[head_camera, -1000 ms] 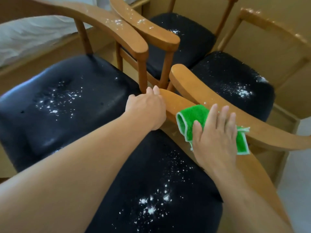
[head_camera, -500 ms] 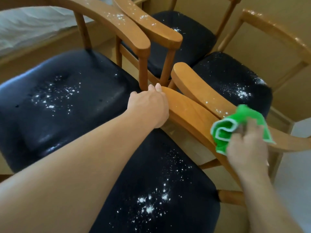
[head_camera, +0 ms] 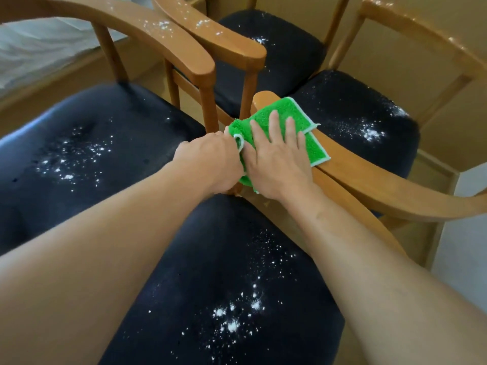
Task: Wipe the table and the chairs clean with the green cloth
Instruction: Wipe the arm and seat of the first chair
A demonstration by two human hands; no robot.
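At centre frame the right hand (head_camera: 276, 159) presses flat on the green cloth (head_camera: 284, 119), hiding the armrest (head_camera: 369, 180) end; the left hand (head_camera: 210, 164) seemingly grips the cloth's edge, fingers hidden

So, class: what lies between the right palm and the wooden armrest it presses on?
The green cloth lies spread flat between the right hand and the armrest, as the head view shows.

Bright green terry cloth (head_camera: 287, 127) with a pale mint-white bound edge. Honey-brown varnished wooden chair armrests (head_camera: 184, 40), two flecked with white powder. Black padded chair seats (head_camera: 79, 143) — each speckled with scattered white powder, densest in small clusters. Beige floor (head_camera: 395, 56) behind; a white rumpled sheet (head_camera: 34, 54) at upper left.
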